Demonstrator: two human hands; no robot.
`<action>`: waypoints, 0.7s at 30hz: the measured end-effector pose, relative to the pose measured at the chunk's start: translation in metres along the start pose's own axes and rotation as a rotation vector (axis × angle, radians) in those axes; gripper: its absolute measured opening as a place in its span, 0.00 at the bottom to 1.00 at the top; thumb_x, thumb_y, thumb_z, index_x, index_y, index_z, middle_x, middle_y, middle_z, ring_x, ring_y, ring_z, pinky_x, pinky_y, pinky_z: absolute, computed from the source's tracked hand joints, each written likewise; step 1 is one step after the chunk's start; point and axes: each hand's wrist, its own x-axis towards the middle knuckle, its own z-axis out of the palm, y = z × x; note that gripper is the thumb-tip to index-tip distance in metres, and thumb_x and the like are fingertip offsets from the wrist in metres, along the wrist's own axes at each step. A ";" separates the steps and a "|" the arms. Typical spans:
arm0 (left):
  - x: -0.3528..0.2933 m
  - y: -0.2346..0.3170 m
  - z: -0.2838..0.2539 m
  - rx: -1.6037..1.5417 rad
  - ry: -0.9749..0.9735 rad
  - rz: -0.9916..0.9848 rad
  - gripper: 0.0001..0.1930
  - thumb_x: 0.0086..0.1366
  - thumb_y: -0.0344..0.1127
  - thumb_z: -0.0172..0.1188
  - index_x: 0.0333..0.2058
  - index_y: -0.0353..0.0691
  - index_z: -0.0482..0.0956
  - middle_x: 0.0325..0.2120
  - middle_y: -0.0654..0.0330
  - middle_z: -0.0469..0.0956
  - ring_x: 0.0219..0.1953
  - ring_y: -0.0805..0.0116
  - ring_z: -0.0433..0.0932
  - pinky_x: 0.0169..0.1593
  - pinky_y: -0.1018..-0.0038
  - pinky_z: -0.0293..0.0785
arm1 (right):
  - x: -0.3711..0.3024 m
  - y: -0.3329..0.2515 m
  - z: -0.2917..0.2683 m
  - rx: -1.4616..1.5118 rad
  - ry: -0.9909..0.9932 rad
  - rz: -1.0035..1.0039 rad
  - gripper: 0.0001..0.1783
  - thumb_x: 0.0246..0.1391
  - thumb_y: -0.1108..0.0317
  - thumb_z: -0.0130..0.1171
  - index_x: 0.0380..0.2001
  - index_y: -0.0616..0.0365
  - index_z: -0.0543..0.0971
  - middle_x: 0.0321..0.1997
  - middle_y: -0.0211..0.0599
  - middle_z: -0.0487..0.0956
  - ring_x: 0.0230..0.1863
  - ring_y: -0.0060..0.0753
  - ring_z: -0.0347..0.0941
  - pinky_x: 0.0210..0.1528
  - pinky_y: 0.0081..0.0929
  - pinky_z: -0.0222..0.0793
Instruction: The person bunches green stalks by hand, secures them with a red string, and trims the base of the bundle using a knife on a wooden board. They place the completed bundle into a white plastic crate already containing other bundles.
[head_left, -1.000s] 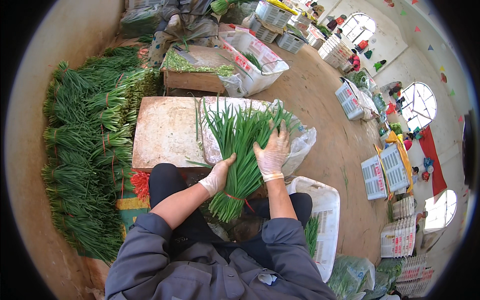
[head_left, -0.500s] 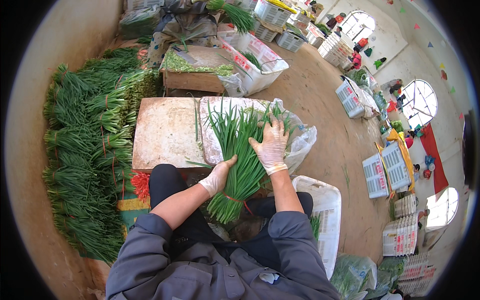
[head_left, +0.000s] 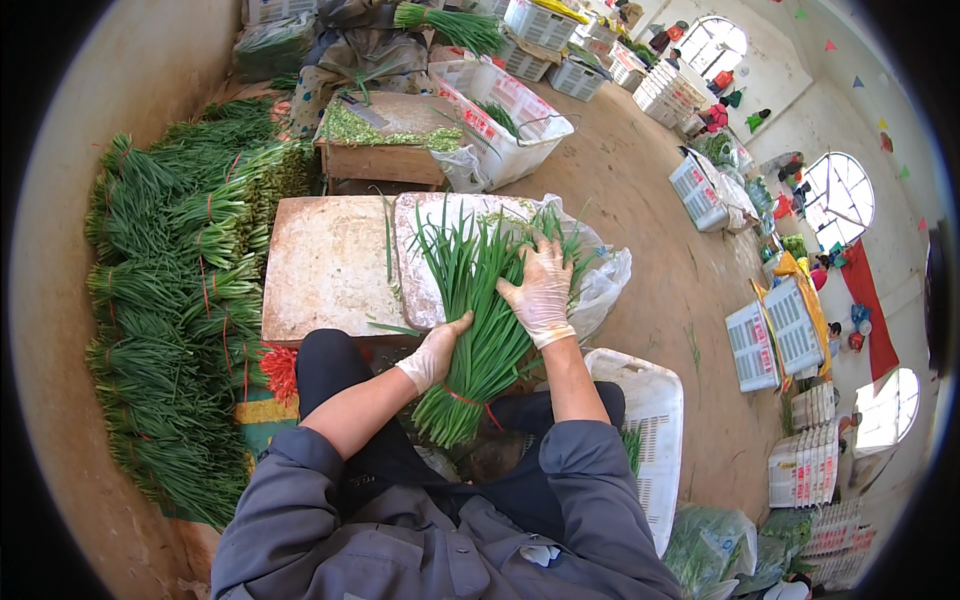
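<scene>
A bunch of green chives (head_left: 484,330) lies over my lap and the board's near edge, its leaf tips pointing away and its cut stems toward me. A red tie (head_left: 470,402) circles the stem end. My left hand (head_left: 437,352), in a thin whitish glove, grips the bunch from its left side, thumb on top and the other fingers hidden beneath. Gloved the same way, my right hand (head_left: 543,290) rests on the leaves at the right with its fingers spread. Under the leaf tips is the pale board (head_left: 412,240).
Many tied chive bunches (head_left: 165,330) are piled along the left wall. A second board (head_left: 325,265) adjoins on the left, with red ties (head_left: 280,370) below it. White crates stand at my right (head_left: 660,430) and ahead (head_left: 545,150). A clear plastic bag (head_left: 605,285) lies beside the board.
Both hands stay at nearly the same places on the bunch. The whole view has shifted very slightly.
</scene>
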 end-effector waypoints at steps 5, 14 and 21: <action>0.003 0.000 -0.003 0.024 0.003 -0.023 0.24 0.77 0.48 0.55 0.61 0.37 0.75 0.53 0.50 0.83 0.51 0.52 0.84 0.59 0.55 0.79 | -0.001 0.003 -0.001 0.003 -0.050 -0.049 0.27 0.42 0.54 0.73 0.47 0.52 0.84 0.71 0.43 0.68 0.72 0.61 0.59 0.70 0.68 0.54; 0.002 0.001 -0.002 0.031 0.013 -0.010 0.23 0.77 0.47 0.56 0.60 0.35 0.75 0.51 0.49 0.83 0.49 0.52 0.84 0.55 0.54 0.81 | -0.001 0.017 0.004 -0.002 0.045 -0.176 0.12 0.47 0.65 0.67 0.35 0.56 0.86 0.57 0.44 0.81 0.65 0.57 0.70 0.68 0.60 0.61; 0.003 0.007 -0.007 0.015 0.093 0.036 0.23 0.77 0.47 0.56 0.59 0.34 0.76 0.49 0.48 0.84 0.47 0.51 0.85 0.52 0.53 0.83 | -0.015 0.112 0.022 0.727 0.325 0.559 0.08 0.59 0.68 0.68 0.34 0.63 0.87 0.35 0.42 0.87 0.38 0.30 0.80 0.46 0.31 0.74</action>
